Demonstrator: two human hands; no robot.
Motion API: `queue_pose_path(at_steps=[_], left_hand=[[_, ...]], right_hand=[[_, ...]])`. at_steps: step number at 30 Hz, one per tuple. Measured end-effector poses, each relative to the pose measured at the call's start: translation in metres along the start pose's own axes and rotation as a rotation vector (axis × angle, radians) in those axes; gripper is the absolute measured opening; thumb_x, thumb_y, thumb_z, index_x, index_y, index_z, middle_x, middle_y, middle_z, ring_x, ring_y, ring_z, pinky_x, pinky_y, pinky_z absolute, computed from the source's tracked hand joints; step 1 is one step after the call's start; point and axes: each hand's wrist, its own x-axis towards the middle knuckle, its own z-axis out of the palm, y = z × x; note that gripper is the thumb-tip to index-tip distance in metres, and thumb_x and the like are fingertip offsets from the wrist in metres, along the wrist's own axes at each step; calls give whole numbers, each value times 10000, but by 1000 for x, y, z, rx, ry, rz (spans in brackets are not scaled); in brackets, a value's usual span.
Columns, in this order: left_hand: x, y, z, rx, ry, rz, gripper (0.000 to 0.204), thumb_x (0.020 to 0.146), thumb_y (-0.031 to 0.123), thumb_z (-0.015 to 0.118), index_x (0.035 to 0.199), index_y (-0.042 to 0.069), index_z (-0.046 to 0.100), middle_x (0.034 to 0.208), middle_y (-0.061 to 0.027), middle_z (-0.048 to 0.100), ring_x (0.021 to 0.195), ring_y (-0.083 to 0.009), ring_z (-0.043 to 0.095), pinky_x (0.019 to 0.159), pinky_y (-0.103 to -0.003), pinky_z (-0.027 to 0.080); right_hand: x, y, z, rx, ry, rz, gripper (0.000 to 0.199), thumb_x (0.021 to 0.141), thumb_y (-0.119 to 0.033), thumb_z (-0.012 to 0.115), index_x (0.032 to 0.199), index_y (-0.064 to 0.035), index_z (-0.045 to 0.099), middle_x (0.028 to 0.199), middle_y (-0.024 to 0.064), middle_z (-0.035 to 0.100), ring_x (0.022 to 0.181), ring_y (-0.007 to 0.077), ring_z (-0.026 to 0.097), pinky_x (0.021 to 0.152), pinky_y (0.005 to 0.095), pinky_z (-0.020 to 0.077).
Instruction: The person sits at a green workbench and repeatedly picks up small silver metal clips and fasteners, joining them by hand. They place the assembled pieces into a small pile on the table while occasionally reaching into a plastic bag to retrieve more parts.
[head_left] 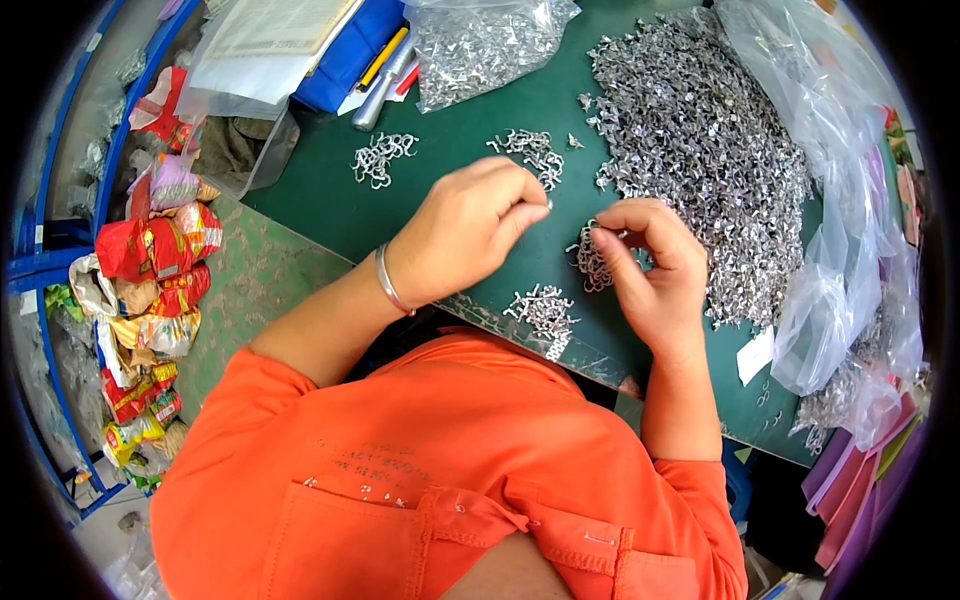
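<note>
My left hand (470, 230), with a metal bangle (390, 280) on its wrist, is closed in a pinch over the green table. A tiny pale spot shows at its fingertips; I cannot make out what it is. My right hand (655, 270) has curled fingers, with thumb and forefinger slightly apart and nothing visible between them. Beside its thumb lies a small heap of curved metal pieces (590, 258), partly hidden. Similar heaps of pieces lie beyond my left hand (530, 150), farther left (383, 158), and near the table edge (543, 312).
A large mound of small silvery metal parts (700, 130) covers the table's right side, beside clear plastic bags (840, 220). A bag of parts (490, 45), a blue box (350, 55) and pens (385, 75) sit at the back. Blue shelving (60, 265) and colourful packets (155, 250) stand left.
</note>
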Motion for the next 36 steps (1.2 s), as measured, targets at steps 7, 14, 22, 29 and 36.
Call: queue_pose_path(at_steps=[7,14,22,29,36], left_hand=[[-11,14,8,-135,9,102,129,819,-68,690,902,8,627,904,-114,677,813,-220,674,708,-302,538],[-12,17,7,-164,28,144,165,793,-82,705,887,21,616,927,-128,689,828,-227,688,730,-299,541],[-5,14,2,-19,115,188,169,783,-75,701,890,27,619,966,-122,687,863,-217,679,739,-286,534],[19,-24,-8,176,46,58,94,811,-22,690,901,-3,671,873,-104,623,746,-224,641,664,-323,516],[18,-30,1,317,-23,57,132,769,40,720,884,23,656,847,-130,602,815,-335,608,748,-410,486]], right_hand=[[-11,-1,19,392,34,137,218,800,46,747,974,-5,628,926,74,670,802,132,673,678,259,559],[-12,-6,19,413,39,112,276,797,73,721,1028,-7,592,940,50,650,825,114,666,729,254,558],[-12,-6,15,346,64,67,263,791,54,726,1011,-17,600,898,66,658,803,135,673,717,264,551],[-7,-7,5,222,-37,-26,189,748,101,695,868,-19,611,835,83,644,755,203,651,664,293,522],[-3,-14,-1,81,-106,-108,172,711,118,626,813,-19,604,837,98,620,770,255,633,663,320,514]])
